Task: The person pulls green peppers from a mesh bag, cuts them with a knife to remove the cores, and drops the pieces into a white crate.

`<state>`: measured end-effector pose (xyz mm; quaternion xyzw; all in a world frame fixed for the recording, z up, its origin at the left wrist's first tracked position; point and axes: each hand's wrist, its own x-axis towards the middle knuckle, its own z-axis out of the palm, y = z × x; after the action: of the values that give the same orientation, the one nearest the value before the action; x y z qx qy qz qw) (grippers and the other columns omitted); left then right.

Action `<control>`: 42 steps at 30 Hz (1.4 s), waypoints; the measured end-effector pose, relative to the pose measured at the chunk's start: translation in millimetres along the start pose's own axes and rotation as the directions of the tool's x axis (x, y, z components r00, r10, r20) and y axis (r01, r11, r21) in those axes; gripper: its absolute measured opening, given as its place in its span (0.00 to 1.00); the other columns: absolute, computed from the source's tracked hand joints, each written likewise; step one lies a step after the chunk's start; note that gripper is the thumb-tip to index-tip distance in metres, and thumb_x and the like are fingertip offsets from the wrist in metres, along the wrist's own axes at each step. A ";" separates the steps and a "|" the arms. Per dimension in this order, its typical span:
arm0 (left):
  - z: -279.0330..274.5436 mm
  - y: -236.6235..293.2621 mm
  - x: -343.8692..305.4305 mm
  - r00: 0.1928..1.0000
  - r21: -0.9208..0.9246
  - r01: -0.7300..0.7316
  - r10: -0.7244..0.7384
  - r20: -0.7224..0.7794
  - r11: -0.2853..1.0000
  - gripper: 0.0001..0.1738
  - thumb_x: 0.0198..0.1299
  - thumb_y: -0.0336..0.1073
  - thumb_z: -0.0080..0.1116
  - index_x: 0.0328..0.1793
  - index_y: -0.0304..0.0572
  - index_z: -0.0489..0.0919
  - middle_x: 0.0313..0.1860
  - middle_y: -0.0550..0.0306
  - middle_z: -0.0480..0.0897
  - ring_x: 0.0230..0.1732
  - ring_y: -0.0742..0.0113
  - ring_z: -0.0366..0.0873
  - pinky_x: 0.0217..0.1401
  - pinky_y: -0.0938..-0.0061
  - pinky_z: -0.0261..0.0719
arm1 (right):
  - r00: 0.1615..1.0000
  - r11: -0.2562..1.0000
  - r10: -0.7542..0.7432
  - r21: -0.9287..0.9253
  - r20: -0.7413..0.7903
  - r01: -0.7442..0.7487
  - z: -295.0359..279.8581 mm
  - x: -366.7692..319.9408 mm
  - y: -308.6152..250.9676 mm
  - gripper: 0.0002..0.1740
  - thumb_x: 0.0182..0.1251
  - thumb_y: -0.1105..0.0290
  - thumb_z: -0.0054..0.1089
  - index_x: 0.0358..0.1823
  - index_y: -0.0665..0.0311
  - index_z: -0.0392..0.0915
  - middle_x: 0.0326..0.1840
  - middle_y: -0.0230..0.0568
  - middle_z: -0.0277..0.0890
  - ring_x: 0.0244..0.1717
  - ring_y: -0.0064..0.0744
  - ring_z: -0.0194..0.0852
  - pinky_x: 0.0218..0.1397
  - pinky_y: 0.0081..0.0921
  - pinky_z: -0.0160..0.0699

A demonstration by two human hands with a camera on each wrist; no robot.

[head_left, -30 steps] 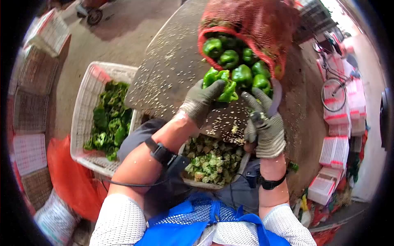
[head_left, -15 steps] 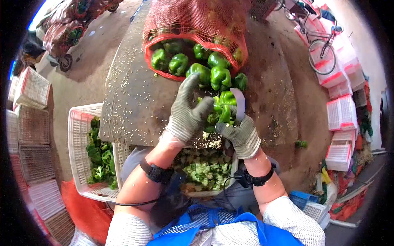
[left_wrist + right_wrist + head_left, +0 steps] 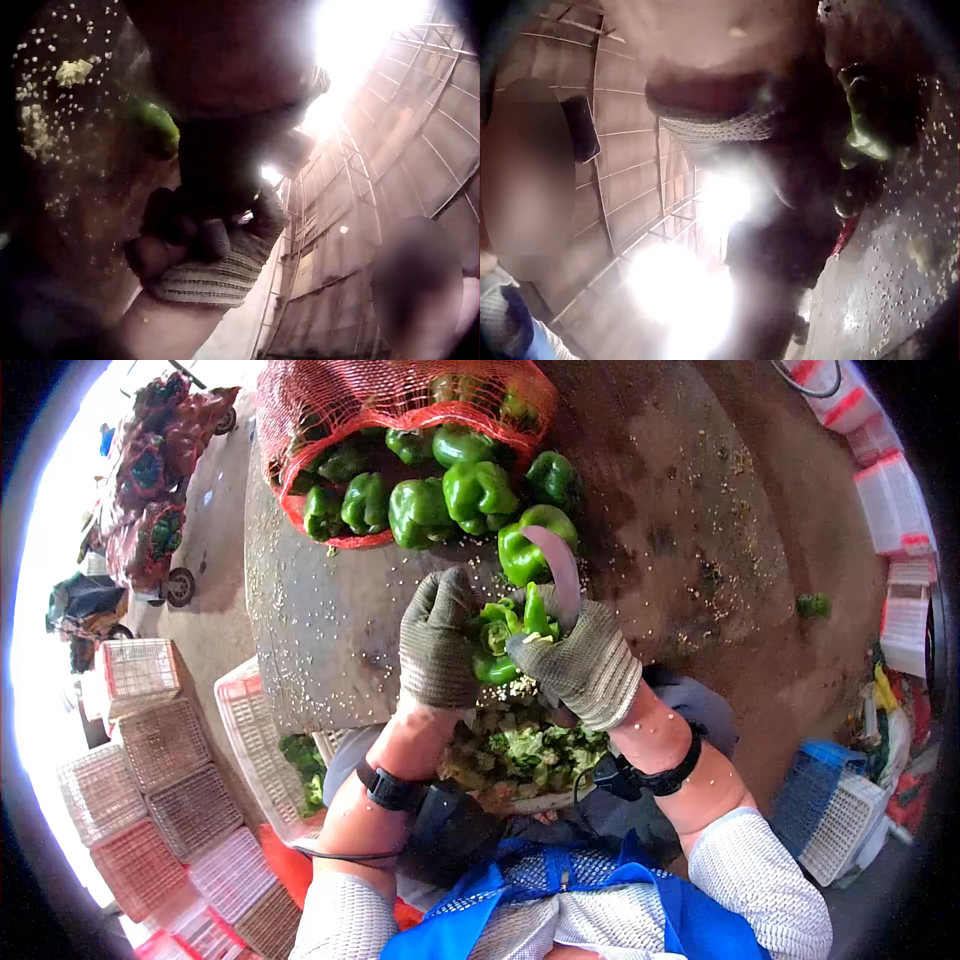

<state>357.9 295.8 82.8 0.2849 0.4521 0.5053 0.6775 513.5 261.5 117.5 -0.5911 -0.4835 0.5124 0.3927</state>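
Note:
In the head view my gloved left hand (image 3: 442, 635) grips a green bell pepper (image 3: 495, 642) at the near edge of the seed-strewn table (image 3: 320, 630). The gloved right hand (image 3: 578, 658) holds a curved knife (image 3: 558, 568) whose blade stands up against the pepper's top. Just behind, a red mesh sack (image 3: 400, 400) spills more green peppers (image 3: 450, 490) onto the table. The left wrist view is dark: my glove (image 3: 214, 259) and a bit of green pepper (image 3: 154, 124) show. Glare fills the right wrist view, with the glove cuff (image 3: 712, 124) and pepper (image 3: 870, 135) visible.
A tub of pepper cores and scraps (image 3: 520, 750) sits under the table edge at my lap. To the left, a white crate (image 3: 265, 730) holds cut peppers. Stacked crates (image 3: 150, 760) stand at far left, more crates (image 3: 900, 510) at right, and a blue basket (image 3: 815, 810) by my right arm.
My left hand took a pepper from the sack's mouth, drew it back to the near table edge and closed round it. The right hand brought the knife onto it.

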 end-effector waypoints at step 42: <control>-52.5 53.4 -29.7 0.970 -0.234 0.093 -0.035 0.243 0.968 0.30 0.70 0.66 0.45 0.25 0.53 0.69 0.14 0.64 0.64 0.13 0.68 0.60 0.19 0.73 0.59 | 0.961 0.917 -0.029 0.390 0.276 -0.084 -9.4 -1.7 17.9 0.28 0.55 0.67 0.67 0.59 0.65 0.75 0.48 0.35 0.82 0.49 0.28 0.80 0.55 0.28 0.81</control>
<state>285.5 281.6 115.0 0.2428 0.3116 0.4973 0.7725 525.7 256.2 102.2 -0.4285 -0.4106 0.6828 0.4261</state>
